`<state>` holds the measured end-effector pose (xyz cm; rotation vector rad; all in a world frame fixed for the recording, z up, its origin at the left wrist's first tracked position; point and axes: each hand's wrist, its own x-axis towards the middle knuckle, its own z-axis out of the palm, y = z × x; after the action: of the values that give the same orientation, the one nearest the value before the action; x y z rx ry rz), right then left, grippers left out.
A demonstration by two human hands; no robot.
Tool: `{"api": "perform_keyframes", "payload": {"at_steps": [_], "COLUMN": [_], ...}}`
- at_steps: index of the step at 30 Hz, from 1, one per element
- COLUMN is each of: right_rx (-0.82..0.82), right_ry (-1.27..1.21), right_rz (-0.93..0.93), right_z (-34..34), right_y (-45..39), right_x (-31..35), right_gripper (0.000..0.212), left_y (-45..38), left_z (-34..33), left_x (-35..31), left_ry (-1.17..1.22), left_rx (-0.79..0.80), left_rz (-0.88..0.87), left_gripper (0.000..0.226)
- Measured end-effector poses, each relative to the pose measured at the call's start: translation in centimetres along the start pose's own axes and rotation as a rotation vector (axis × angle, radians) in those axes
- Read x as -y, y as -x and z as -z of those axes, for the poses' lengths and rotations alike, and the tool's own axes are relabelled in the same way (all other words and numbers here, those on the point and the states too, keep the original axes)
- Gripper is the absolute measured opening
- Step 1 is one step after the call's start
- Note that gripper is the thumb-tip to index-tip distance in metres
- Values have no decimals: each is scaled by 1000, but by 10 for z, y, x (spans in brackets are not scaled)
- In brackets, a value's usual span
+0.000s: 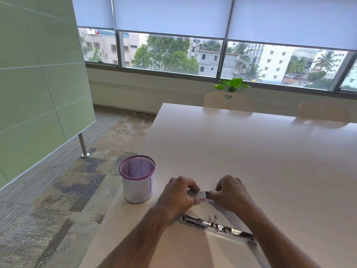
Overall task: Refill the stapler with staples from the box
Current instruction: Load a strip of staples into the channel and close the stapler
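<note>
A small staple box (203, 195), white with a barcode and a pink edge, is held just above the white table (251, 161) between both hands. My left hand (178, 194) pinches its left end, where a grey inner part shows. My right hand (230, 192) pinches its right end. The stapler (218, 226) lies opened flat on the table just in front of the hands, closer to me, with its metal channel and spring facing up. No loose staples are visible.
A white pen holder with a purple mesh rim (137, 178) stands near the table's left edge, left of my left hand. Two cream chairs (229, 101) sit at the far side. The floor drops away left of the table.
</note>
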<state>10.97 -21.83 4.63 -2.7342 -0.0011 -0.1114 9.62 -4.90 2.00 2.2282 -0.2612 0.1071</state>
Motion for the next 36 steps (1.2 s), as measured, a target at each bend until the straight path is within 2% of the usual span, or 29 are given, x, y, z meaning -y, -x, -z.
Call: {"api": "perform_keyframes", "payload": {"at_steps": [2, 7, 10, 16, 22, 25, 28, 34, 36], "right_rx": [23, 64, 64, 21, 5, 19, 44, 231, 289], "right_ry": [-19, -68, -85, -46, -10, -48, -335, -1076, -1297], "right_rz": [-18, -103, -103, -51, -23, -57, -149, -317, -384], "right_z": [2, 7, 7, 3, 0, 3, 9, 19, 19], "right_y": [-1, -3, -3, -2, 1, -1, -8, -6, -6], "right_x": [-1, -2, -3, -2, -1, -4, -17, -37, -39], "right_gripper": [43, 25, 33, 29, 53, 43, 19, 5, 11], "left_y": [0, -2, -2, -3, -3, -3, -3, -4, -4], "left_z": [0, 1, 0, -1, -2, -2, -1, -1, -2], "left_x": [0, 0, 1, 1, 2, 3, 2, 2, 3], "left_ry": [-3, -5, 3, 15, 17, 9, 5, 10, 8], "left_rx": [0, 6, 7, -18, -12, -6, -8, -11, -5], "left_rz": [-4, -11, -12, 7, 9, 3, 4, 4, 1], "left_gripper": [35, 35, 35, 33, 33, 34, 35, 35, 35]}}
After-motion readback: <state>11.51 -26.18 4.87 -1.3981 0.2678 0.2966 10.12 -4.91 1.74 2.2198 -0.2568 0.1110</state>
